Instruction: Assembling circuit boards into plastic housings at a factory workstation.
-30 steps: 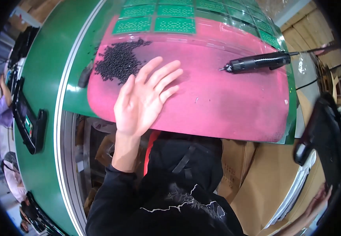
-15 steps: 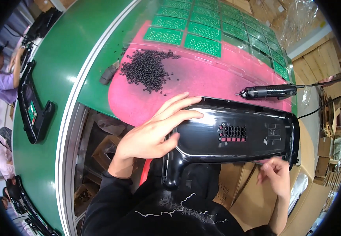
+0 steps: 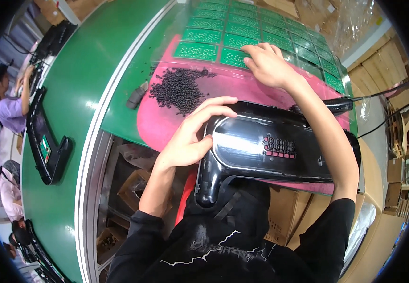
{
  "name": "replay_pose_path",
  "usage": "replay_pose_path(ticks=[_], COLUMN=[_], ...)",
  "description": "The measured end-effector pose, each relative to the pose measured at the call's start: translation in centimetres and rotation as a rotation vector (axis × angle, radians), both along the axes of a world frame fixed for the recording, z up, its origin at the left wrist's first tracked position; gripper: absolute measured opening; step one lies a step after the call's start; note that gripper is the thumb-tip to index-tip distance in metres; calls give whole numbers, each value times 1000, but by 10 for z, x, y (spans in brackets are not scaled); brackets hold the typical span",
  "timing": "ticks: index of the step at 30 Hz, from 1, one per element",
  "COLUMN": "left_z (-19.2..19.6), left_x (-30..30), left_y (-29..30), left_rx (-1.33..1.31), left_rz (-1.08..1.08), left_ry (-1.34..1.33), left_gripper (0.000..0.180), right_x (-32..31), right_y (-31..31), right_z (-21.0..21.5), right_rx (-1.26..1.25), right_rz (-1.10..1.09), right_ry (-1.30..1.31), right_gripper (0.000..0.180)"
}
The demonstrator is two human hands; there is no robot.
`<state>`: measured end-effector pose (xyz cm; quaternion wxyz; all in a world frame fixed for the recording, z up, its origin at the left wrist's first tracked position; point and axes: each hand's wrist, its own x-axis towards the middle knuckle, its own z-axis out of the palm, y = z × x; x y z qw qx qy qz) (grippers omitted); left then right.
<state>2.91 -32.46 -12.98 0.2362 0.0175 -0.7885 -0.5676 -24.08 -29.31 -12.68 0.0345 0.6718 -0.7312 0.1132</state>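
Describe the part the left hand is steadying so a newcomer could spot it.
On the pink mat, nearest the person, lies a long glossy black plastic cover under the left hand. Unlike the heap of tiny black screws beyond, it is one big piece with a small grid of slots.

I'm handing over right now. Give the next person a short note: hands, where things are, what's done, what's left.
Left hand: fingers spread, steadying the black plastic housing on the pink mat.
Right hand: reaching onto the green circuit boards, fingertips on one; not lifted.
Black screws piled on the mat; electric screwdriver lies behind the right forearm.
Done: housing placed.
Left: likely board into housing, then screws.
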Motion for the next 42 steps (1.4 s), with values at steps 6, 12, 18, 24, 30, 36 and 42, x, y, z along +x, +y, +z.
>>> replay_pose_path(ticks=[6, 12, 18, 24, 30, 36, 42], left_z=[-11, -9, 37, 46, 57, 59, 54], left_x=[-2, -1, -15, -31, -33, -16, -16], left_y=[-8, -4, 6, -7, -9, 10, 5], left_rx=[158, 324, 34, -87, -576, -665, -615], left_rz=[-7, 135, -69, -139, -117, -326, -383], left_ry=[96, 101, 38, 88, -69, -181, -167], left_gripper=[57, 57, 85, 70, 70, 69, 66], right_x=[-3, 31, 72, 83, 79, 102, 102], right_y=[-11, 38, 96, 128, 183, 207, 219], right_z=[7, 50, 58, 70, 76, 57, 54], right_rx=[-191, -415, -363, -498, -203, 39, 32], right_rz=[-85, 16, 315, -169, -256, -382, -393], right_ry=[9, -466, -1597, -1291, -1326, -1013, -1104], right_gripper=[19, 17, 21, 22, 50, 20, 20])
